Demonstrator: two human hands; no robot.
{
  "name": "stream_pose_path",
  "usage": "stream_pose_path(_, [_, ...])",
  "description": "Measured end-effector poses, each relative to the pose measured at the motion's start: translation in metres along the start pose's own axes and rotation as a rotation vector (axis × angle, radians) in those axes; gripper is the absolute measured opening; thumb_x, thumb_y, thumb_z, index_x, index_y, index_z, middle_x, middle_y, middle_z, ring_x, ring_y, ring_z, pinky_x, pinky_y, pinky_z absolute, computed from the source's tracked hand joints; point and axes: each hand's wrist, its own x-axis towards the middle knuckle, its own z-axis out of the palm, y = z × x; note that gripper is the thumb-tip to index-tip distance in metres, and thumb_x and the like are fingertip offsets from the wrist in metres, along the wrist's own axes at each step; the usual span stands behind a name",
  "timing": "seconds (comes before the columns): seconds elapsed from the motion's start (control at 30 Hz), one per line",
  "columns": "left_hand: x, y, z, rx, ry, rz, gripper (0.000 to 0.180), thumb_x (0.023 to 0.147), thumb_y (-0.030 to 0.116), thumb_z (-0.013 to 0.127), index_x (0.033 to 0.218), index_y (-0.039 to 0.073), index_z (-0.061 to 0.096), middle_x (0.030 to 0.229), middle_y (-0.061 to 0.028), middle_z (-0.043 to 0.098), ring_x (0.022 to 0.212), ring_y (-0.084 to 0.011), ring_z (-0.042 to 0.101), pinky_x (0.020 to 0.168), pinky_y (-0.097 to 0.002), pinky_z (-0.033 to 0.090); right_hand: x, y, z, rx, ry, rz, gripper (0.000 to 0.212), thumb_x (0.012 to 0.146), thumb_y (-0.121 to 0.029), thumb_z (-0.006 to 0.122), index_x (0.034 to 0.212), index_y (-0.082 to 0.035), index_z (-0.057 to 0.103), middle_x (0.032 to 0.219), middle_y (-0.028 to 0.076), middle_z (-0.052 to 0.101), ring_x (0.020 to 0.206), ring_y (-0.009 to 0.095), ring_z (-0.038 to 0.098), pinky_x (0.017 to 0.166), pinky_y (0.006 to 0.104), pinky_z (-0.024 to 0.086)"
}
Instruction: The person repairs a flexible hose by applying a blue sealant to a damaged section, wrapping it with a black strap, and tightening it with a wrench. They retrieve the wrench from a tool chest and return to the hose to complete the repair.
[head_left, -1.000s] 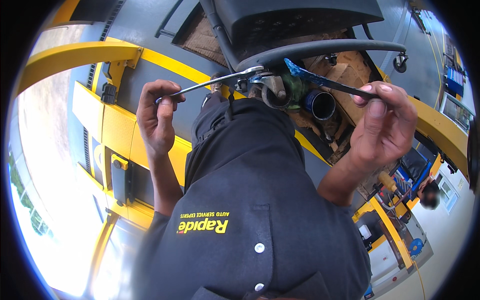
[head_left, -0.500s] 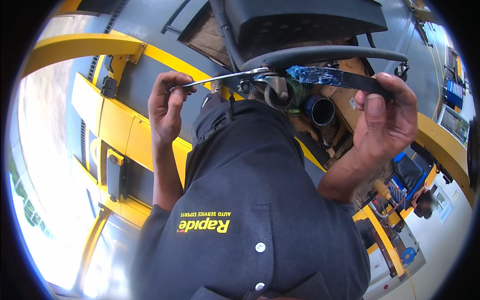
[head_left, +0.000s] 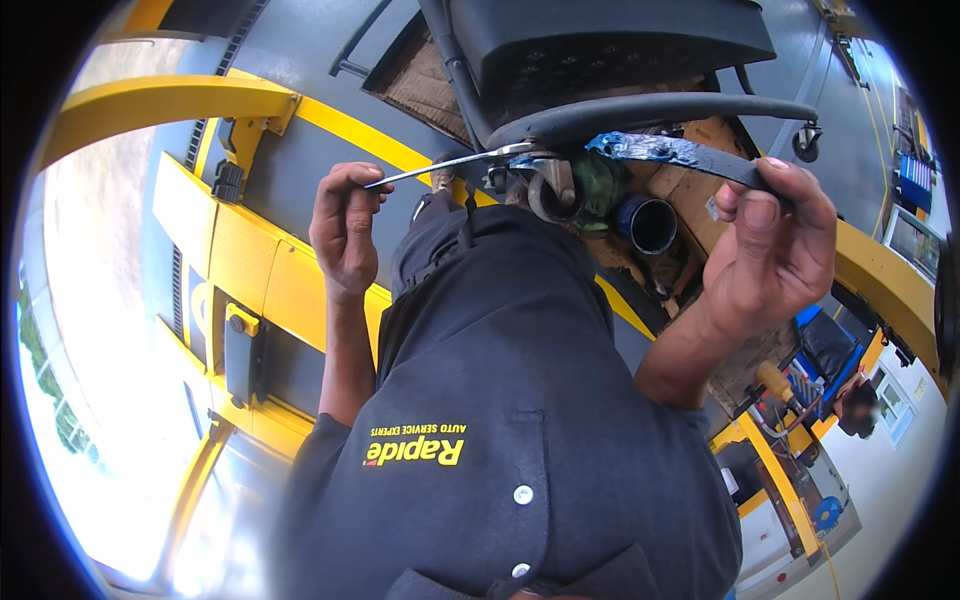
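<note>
Grey floor [head_left: 300, 50], approx 11 o'clock. L hand [head_left: 348, 225] pinches wrench [head_left: 450, 163] at 12, its end by caster [head_left: 550, 195]; R hand [head_left: 770, 235] grips dark strip [head_left: 680, 152] at 2, flatter vs 1 sec ago, so more blue smear shows.

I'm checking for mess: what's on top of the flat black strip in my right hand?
Blue paste coats the far end of the flat black strip. Your right hand covers its near end; its underside is hidden.
</note>
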Motion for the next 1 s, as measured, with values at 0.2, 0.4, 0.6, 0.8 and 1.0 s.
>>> stream_pose_path(0.2, [0.0, 0.002, -0.016, 0.004, 0.069, 0.03, 0.017, 0.106, 0.003, 0.046, 0.118, 0.001, 0.058, 0.108, -0.0108, 0.06, 0.092, -0.0147, 0.057, 0.081, -0.0269, 0.046, -0.004, 0.003, -0.002, 0.012, 0.029, -0.013, 0.027, 0.091, 0.002, 0.075, 0.114, 0.011, 0.065, 0.098, 0.017, 0.069, 0.077, 0.015, 0.069, 0.071, 0.021, 0.057])
stream_pose_path(0.4, [0.038, 0.059, -0.061, 0.249, 0.052, 0.216, 0.018, 0.106, 0.003, 0.049, 0.118, -0.004, 0.061, 0.11, -0.0152, 0.063, 0.091, -0.0163, 0.061, 0.079, -0.0272, 0.05, -0.004, 0.001, -0.008, -0.03, 0.031, -0.004, 0.026, 0.095, -0.001, 0.072, 0.116, 0.011, 0.065, 0.103, 0.019, 0.069, 0.079, 0.017, 0.067, 0.068, 0.0261, 0.056])
stream_pose_path(0.6, [0.12, 0.169, -0.058, 0.618, -0.44, 0.613, 0.018, 0.104, 0.001, 0.055, 0.118, -0.007, 0.063, 0.107, -0.0189, 0.068, 0.095, -0.0227, 0.069, 0.081, -0.0273, 0.057, -0.002, 0.008, -0.015, 0.018, 0.051, -0.026, 0.025, 0.097, -0.002, 0.07, 0.118, 0.01, 0.064, 0.103, 0.019, 0.069, 0.08, 0.018, 0.066, 0.069, 0.0291, 0.054])
stream_pose_path(0.8, [0.193, 0.253, -0.002, 1.284, -0.907, 0.632, 0.022, 0.103, -0.002, 0.054, 0.121, 0.003, 0.067, 0.112, -0.016, 0.073, 0.103, -0.0295, 0.072, 0.095, -0.0383, 0.059, -0.015, 0.013, -0.03, 0.031, 0.147, 0.019, 0.025, 0.097, -0.004, 0.07, 0.118, 0.01, 0.065, 0.103, 0.019, 0.069, 0.079, 0.017, 0.064, 0.07, 0.0282, 0.052])
stream_pose_path(1.0, [0.19, 0.272, 0.076, 1.502, -1.256, 0.55, 0.021, 0.103, 0.002, 0.053, 0.119, 0.004, 0.066, 0.106, -0.0145, 0.071, 0.095, -0.0277, 0.071, 0.088, -0.0373, 0.058, -0.027, 0.018, -0.05, 0.133, 0.213, 0.047, 0.023, 0.095, 0.0, 0.072, 0.114, 0.01, 0.065, 0.1, 0.017, 0.069, 0.079, 0.015, 0.066, 0.069, 0.0256, 0.054])
